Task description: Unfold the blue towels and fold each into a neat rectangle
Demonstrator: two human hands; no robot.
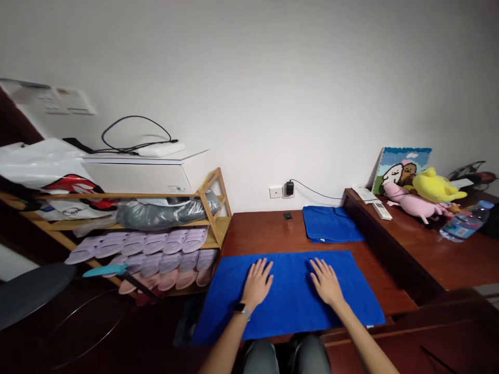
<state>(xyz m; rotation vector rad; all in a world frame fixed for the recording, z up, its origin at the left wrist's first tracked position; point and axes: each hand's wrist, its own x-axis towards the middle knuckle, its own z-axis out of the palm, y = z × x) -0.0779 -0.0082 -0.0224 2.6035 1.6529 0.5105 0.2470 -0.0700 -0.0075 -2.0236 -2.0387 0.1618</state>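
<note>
Body of the wearer, as I view it from my remote station: the left hand (257, 283) and right hand (326, 282) are bare, as are both forearms (225, 344). A watch (241, 309) encircles the left wrist, its face dark and roughly rectangular, its band light grey. Grey trousers (261, 357) clothe the legs; their fabric texture I cannot resolve.
</note>
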